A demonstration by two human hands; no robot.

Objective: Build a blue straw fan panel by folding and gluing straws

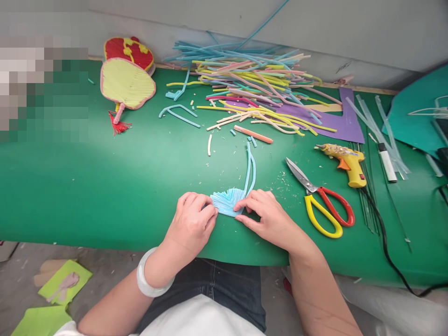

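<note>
Both hands pinched a light-blue pleated piece [226, 199] from opposite ends: the left hand [192, 217] had its fingers closed on the left end, while the right hand [264, 212] kept thumb and index narrowly apart, with the right end seemingly held between them. The piece lay just in from the near edge of the table [87, 177], about midway along it, its ribs spreading like a small fan. Two slim blue strips [248, 172] ran from its right end toward the far edge.

The step in hand looked to be shaping or firming the pleats rather than cutting or gluing: the scissors [310, 187] lay open and untouched beyond the right hand, and the glue gun [353, 165] rested farther toward the table's right end. By my reading, the next move called for steady, light pressure at both ends, so that the ribs stayed in order and neither end slipped or creased.

The left thumb was mostly hidden behind the fingers, and the left tip of the piece vanished under them. Where the two strips met the pleats was covered by the right hand, so whether they were joined could not be told. At the far edge, the heap of coloured strips [245, 70] overlapped too much to count, and the table's far left corner was lost in blocky blur
</note>
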